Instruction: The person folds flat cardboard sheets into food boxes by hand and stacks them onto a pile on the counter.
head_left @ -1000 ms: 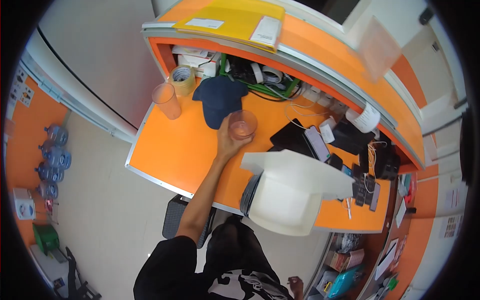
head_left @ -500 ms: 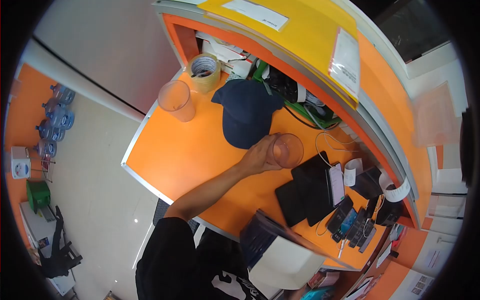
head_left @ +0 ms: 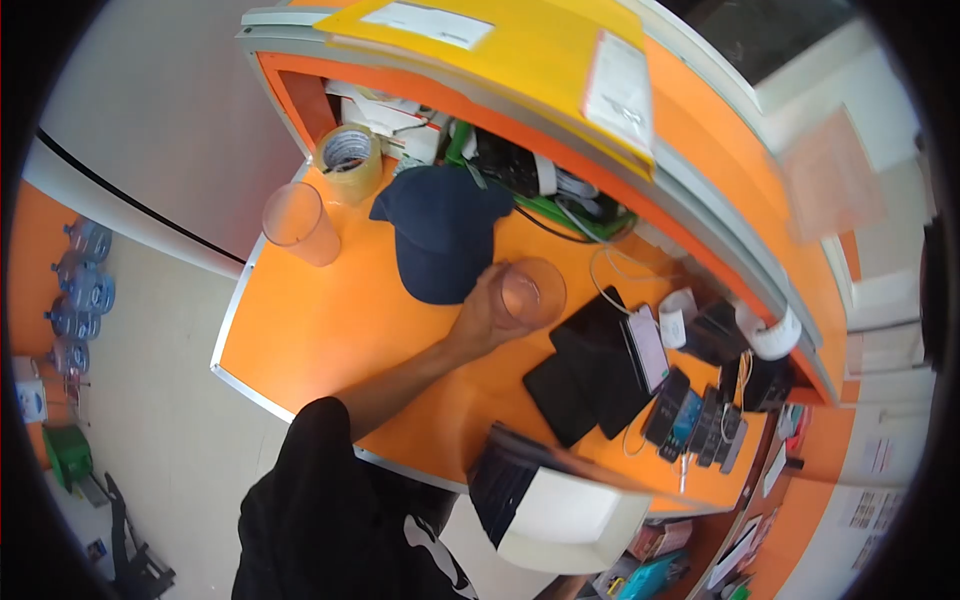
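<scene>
The left hand (head_left: 480, 318) is wrapped around a clear cup (head_left: 530, 292) that stands on the orange desk (head_left: 320, 330), fingers closed on its side. The cup sits near the middle of the desk, just at 4 o'clock of the dark cap (head_left: 440, 245) and at 10 o'clock of the black tablets (head_left: 590, 375). The right hand is out of view, so its state cannot be told. A second cup (head_left: 298, 222) stands apart at 9 o'clock of the cap, beside the tape roll (head_left: 348, 162). As a judgement, the held cup is gripped and upright, apparently empty; it has not been lifted clear or brought to the other cup.
</scene>
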Demonstrator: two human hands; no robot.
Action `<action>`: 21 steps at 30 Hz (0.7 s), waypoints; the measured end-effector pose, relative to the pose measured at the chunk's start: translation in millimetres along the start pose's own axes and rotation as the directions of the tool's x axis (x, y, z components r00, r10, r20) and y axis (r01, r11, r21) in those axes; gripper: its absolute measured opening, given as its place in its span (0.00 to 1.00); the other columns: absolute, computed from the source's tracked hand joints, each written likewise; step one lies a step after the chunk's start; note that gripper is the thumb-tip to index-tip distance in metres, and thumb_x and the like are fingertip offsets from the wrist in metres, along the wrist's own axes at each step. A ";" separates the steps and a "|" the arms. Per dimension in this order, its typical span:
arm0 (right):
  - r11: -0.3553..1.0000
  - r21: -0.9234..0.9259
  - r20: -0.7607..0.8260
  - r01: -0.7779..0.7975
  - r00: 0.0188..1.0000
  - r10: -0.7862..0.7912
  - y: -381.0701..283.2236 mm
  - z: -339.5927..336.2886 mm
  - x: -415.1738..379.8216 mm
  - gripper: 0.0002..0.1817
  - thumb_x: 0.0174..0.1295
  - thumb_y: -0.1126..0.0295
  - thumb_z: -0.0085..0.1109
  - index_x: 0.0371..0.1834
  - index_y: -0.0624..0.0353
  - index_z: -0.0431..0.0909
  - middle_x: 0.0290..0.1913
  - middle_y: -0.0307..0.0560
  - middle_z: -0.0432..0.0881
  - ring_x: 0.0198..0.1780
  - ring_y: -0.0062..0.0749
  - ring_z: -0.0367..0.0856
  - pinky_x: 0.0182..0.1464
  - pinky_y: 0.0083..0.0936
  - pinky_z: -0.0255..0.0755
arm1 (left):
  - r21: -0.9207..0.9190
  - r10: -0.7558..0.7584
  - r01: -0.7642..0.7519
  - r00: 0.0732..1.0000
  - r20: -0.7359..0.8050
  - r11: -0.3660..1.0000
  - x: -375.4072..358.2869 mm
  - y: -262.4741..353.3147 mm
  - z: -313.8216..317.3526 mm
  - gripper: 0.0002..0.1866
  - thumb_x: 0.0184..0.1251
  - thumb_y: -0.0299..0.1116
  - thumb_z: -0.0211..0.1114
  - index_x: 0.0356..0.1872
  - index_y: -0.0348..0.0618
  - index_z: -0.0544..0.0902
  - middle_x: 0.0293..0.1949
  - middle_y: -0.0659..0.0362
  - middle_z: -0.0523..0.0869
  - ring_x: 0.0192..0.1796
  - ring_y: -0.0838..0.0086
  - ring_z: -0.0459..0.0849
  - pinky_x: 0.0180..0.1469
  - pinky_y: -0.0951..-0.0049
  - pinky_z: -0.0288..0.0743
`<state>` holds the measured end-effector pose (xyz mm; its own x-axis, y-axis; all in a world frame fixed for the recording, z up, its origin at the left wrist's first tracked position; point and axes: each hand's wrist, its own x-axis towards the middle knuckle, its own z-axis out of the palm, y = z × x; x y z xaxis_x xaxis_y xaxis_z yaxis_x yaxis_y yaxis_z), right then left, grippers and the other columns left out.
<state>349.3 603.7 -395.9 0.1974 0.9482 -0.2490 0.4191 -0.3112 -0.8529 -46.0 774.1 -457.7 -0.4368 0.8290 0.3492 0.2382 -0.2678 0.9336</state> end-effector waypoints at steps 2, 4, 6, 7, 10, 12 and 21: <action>0.990 0.032 -0.071 0.134 0.989 -0.132 2.3 9.6 6.4 0.26 0.61 0.61 0.63 0.61 0.62 0.75 0.60 0.57 0.78 0.61 0.50 0.75 0.64 0.40 0.69 | -0.002 0.066 -0.066 0.998 -0.008 0.998 -1.8 -2.2 1.7 0.58 0.46 0.43 0.87 0.73 0.33 0.57 0.64 0.40 0.74 0.67 0.51 0.76 0.69 0.56 0.70; 0.962 0.071 -0.152 0.263 0.956 -0.251 6.1 18.7 11.2 0.25 0.60 0.63 0.64 0.58 0.63 0.77 0.57 0.57 0.80 0.60 0.49 0.78 0.63 0.39 0.70 | -0.015 0.157 -0.157 0.988 0.012 0.988 -3.2 0.2 3.0 0.60 0.47 0.44 0.88 0.74 0.35 0.54 0.63 0.41 0.74 0.66 0.57 0.77 0.68 0.55 0.72; 0.916 0.101 -0.226 0.388 0.906 -0.359 10.9 28.0 15.6 0.23 0.59 0.64 0.64 0.56 0.63 0.79 0.55 0.57 0.83 0.58 0.49 0.80 0.62 0.39 0.72 | 0.080 0.137 -0.132 0.988 -0.070 0.988 -3.3 9.4 0.4 0.58 0.48 0.41 0.87 0.73 0.34 0.54 0.69 0.39 0.69 0.72 0.53 0.71 0.74 0.58 0.65; 0.892 0.112 -0.258 0.439 0.879 -0.400 14.8 32.2 16.5 0.22 0.58 0.65 0.64 0.55 0.64 0.80 0.54 0.57 0.84 0.57 0.48 0.81 0.61 0.38 0.73 | 0.129 0.201 -0.191 0.977 -0.069 0.973 -4.7 9.2 -1.6 0.56 0.51 0.39 0.85 0.73 0.34 0.55 0.70 0.40 0.68 0.72 0.54 0.70 0.75 0.59 0.63; 0.847 0.000 -0.262 0.531 0.817 -0.513 24.7 40.0 15.6 0.20 0.57 0.67 0.65 0.52 0.65 0.83 0.51 0.57 0.87 0.54 0.48 0.85 0.59 0.37 0.75 | 0.190 0.345 -0.326 0.936 -0.072 0.926 -11.8 3.6 -6.8 0.52 0.54 0.37 0.83 0.73 0.34 0.55 0.70 0.41 0.66 0.73 0.55 0.68 0.76 0.61 0.61; 0.792 -0.306 -0.178 0.528 0.785 -0.593 23.8 37.6 6.0 0.18 0.60 0.79 0.56 0.55 0.65 0.80 0.53 0.62 0.82 0.57 0.61 0.77 0.61 0.44 0.72 | 0.134 0.376 -0.363 0.923 -0.089 0.922 -14.8 -5.3 -6.7 0.51 0.56 0.36 0.82 0.73 0.35 0.55 0.70 0.41 0.66 0.73 0.56 0.67 0.76 0.61 0.60; 0.814 -0.353 -0.379 0.461 0.725 -0.575 36.4 52.7 6.4 0.12 0.64 0.68 0.62 0.44 0.65 0.85 0.47 0.56 0.86 0.52 0.52 0.81 0.55 0.41 0.75 | -0.240 0.338 -0.370 0.927 -0.164 0.898 3.6 -21.4 1.1 0.45 0.61 0.33 0.77 0.72 0.36 0.55 0.70 0.42 0.65 0.74 0.58 0.66 0.77 0.61 0.59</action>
<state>319.1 601.8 -452.8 0.2380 0.8424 0.4835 0.7451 0.1609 -0.6473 -51.8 783.3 -476.4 -0.4665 0.5975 0.6522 0.1669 -0.6646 0.7283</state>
